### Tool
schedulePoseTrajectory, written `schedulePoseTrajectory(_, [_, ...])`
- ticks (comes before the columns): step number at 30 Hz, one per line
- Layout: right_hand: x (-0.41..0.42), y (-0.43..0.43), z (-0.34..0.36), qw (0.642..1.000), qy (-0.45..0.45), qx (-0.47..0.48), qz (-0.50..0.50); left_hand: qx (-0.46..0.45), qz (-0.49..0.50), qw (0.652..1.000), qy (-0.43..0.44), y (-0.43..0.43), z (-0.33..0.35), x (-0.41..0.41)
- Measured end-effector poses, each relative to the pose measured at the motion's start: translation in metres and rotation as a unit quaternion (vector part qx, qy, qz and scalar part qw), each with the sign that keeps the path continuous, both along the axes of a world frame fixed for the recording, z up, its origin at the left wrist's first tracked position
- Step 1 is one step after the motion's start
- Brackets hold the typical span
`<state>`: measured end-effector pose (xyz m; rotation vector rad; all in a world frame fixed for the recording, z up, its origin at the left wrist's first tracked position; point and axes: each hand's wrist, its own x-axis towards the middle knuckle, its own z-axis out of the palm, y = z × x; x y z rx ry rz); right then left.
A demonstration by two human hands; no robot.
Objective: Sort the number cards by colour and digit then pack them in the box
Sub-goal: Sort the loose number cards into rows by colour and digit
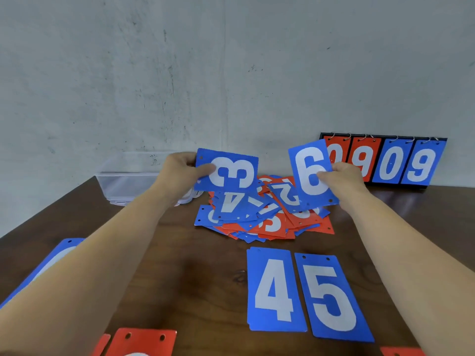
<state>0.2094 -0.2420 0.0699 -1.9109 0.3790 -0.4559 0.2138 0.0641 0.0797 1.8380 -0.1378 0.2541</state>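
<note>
Clear box [123,183] sat far left on the tabletop [200,278]. Left hand [180,168] pinched the blue 3 card [226,170] in its fingers [205,169], sideways above the mixed pile [257,217]. Blue 4 card [275,291] and blue 5 card [331,296] lay flat up front. Right hand [340,177] gripped the blue 6 card [309,176], lifted.

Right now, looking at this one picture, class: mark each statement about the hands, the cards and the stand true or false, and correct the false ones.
1. The left hand holds a blue 3 card. True.
2. The right hand holds a red card. False: it holds a 6 card, which is blue.
3. A blue 4 card and a blue 5 card lie side by side on the table. True.
4. The flip stand by the wall shows four blue cards. False: two red, two blue.
5. The pile holds only blue cards. False: red and blue are mixed.
</note>
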Motion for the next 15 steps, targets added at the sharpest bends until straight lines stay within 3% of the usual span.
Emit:
schedulePoseTrajectory(3, [-0.017,0.006,0.016,0.999,-0.013,-0.007,0.03,0.0,-0.002,1.0,-0.013,0.01,0.012,-0.015])
schedulePoseTrajectory(9, [-0.049,0.018,0.028,0.996,-0.017,-0.025,0.08,0.082,0.001,0.996,0.037,0.014,0.016,-0.045])
schedulePoseTrajectory(15, [-0.081,0.02,0.019,0.99,0.055,0.02,0.129,0.179,-0.092,0.977,0.07,0.015,0.002,-0.064])
